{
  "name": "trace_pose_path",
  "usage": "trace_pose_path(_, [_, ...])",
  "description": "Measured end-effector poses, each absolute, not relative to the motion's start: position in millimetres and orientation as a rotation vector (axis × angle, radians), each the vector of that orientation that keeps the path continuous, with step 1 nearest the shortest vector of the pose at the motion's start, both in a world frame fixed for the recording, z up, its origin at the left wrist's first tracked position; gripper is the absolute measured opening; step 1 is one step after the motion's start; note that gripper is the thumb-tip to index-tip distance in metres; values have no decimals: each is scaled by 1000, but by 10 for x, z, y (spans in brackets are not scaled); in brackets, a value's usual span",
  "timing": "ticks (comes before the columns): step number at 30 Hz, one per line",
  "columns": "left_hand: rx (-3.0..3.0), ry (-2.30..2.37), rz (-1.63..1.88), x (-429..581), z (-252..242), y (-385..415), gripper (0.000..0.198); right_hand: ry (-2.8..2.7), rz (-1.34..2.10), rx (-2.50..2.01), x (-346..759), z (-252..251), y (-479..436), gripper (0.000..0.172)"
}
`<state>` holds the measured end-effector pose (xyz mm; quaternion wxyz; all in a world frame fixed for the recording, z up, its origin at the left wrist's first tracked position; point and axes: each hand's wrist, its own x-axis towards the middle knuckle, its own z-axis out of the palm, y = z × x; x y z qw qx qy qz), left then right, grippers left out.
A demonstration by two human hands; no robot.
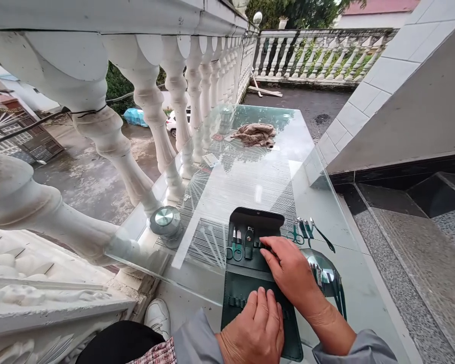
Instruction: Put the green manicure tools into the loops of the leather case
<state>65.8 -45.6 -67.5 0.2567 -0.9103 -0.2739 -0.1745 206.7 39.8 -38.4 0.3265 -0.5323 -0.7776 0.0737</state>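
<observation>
A dark green manicure case lies unfolded on the glass table. Its upper half holds green-handled scissors and a nail clipper in loops. My right hand is at the loops right of the clipper, thumb and fingertips pinched together; whatever is between them is hidden. Across the lower half rests my left hand, fingers extended and lying flat near a row of loops. To the case's right are another pair of scissors, dark clippers and a long-handled nipper.
More slim tools lie beside my right wrist. A crumpled brown cloth sits toward the far end of the glass table. White balusters line the left side; stone steps are at the right.
</observation>
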Motion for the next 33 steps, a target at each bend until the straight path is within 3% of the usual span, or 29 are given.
trace_pose_path(10, [-2485, -805, -394, 675, -592, -508, 42, -2100, 157, -1536, 1871, -383, 507, 41])
trace_pose_path(20, [-2485, -777, -366, 633, -624, -522, 42, -1975, 398, -1490, 1822, -336, 599, 32])
trace_pose_path(27, [-2483, -799, -344, 626, -611, -533, 41, -2176, 122, -1513, 1758, -401, 571, 39])
trace_pose_path(33, [-2459, -803, -332, 640, -632, -526, 42, -2188, 104, -1480, 1762, -415, 577, 38])
